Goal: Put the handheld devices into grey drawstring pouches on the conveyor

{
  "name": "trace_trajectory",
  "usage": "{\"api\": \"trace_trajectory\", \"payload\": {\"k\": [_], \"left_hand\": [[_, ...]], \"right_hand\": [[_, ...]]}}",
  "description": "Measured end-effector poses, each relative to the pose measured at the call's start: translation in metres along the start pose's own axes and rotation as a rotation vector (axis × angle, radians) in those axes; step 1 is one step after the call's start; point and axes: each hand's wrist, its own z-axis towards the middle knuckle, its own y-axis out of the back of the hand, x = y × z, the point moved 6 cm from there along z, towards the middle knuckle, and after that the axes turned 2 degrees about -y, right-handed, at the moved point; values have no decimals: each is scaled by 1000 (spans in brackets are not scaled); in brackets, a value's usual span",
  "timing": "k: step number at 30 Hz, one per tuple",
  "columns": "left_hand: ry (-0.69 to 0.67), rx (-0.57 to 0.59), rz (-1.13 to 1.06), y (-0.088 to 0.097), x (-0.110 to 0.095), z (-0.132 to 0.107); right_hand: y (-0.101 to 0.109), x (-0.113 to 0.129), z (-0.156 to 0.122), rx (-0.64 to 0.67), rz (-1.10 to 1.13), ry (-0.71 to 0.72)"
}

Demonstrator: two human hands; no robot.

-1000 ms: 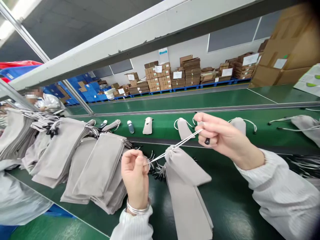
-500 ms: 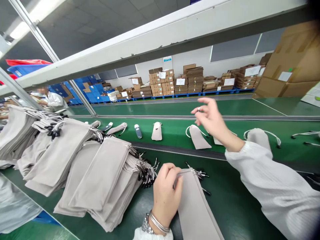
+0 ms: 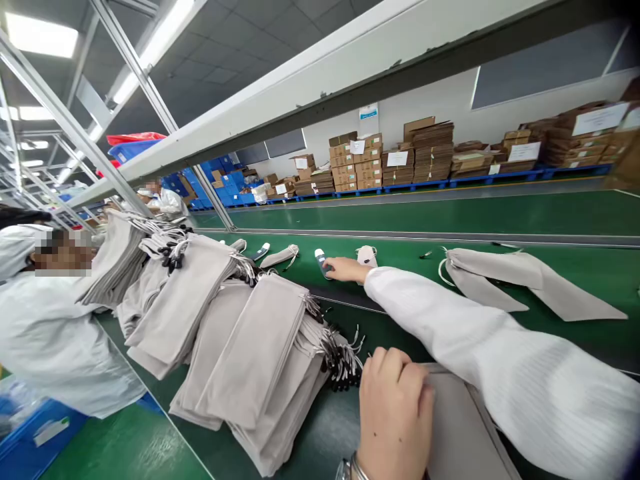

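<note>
— Left hand (image 3: 395,417)?
— Fingers curled over the edge of a grey pouch (image 3: 463,433), which lies beneath them. Whether they pinch the cloth, I can't tell. Probably pinning it flat.
— Right hand (image 3: 345,269)?
— Open, stretched flat across the belt (image 3: 575,263), holding nothing, fingertips at a small blue-and-white piece (image 3: 323,262).
— The stack (image 3: 250,347)?
— Just left of the left hand, cord ends (image 3: 343,357) all one way, likely to keep drawstrings from tangling.
</note>
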Motion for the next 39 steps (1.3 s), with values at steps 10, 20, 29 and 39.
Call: {"api": "trace_trajectory", "payload": {"k": [10,20,29,39], "left_hand": [[-54,83,-60,1,-4,5],[-92,-22,-557,31,-13,9],[77,-133,-847,30,-18,15],[82,-45,-579,45,-8,0]], "right_hand": [[-7,-27,8,10,109,-267],[67,-13,-178,-203,700,63],[85,14,-291,-232,1022,236],[66,-4,-285,-283,975,129]]}}
